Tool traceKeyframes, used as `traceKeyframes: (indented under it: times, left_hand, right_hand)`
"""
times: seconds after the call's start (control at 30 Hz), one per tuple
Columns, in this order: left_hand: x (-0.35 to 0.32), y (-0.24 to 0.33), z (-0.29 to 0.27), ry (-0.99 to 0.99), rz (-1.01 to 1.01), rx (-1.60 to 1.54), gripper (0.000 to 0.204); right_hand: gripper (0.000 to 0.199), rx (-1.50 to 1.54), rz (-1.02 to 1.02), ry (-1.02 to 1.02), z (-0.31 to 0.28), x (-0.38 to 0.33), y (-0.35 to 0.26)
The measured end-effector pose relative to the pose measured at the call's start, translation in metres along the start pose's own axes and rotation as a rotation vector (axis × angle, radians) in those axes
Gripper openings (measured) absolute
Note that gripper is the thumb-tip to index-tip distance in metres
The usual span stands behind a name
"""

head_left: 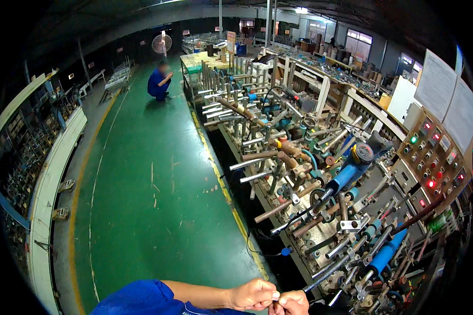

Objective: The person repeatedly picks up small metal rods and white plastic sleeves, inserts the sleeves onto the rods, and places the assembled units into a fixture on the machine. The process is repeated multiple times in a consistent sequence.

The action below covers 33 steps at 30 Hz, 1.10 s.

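Left hand [256, 295] and right hand [291, 303] held together, both pinched; on what, cannot be told. Rod [327, 273] seen just beside right hand, slanted away rightward.

Head-worn fisheye view, forward and downward, close above the left forearm [202, 295].

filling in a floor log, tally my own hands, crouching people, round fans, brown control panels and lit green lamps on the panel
Your own hands: 2 (left hand, right hand)
Crouching person: 1
Round fan: 1
Brown control panel: 1
Lit green lamp: 1
Total: 6
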<state>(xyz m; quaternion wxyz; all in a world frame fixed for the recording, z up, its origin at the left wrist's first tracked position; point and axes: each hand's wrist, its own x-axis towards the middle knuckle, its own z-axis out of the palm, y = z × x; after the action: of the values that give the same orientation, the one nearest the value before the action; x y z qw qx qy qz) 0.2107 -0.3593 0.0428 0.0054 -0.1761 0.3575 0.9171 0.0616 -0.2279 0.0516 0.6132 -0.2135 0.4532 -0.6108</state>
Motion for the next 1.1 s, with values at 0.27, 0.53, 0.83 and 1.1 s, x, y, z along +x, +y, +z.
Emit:
traceKeyframes:
  times: [0.27, 0.53, 0.83, 1.1]
  left_hand:
    - [-0.003, 0.011, 0.009, -0.019, -0.010, 0.016, 0.035]
    - [0.042, -0.003, -0.006, -0.128, 0.156, -0.287, 0.041]
    - [0.031, 0.012, -0.012, 0.006, 0.150, -0.249, 0.039]
    - [0.027, -0.005, -0.030, 0.151, 0.095, -0.231, 0.030]
  right_hand:
    - [0.040, 0.121, -0.053, 0.006, 0.004, -0.008, 0.000]
    - [0.043, 0.256, -0.317, -0.186, 0.003, -0.008, -0.023]
    - [0.042, -0.167, -0.362, -0.243, 0.006, -0.005, -0.028]
    - [0.018, -0.378, -0.189, -0.228, 0.022, -0.003, -0.024]
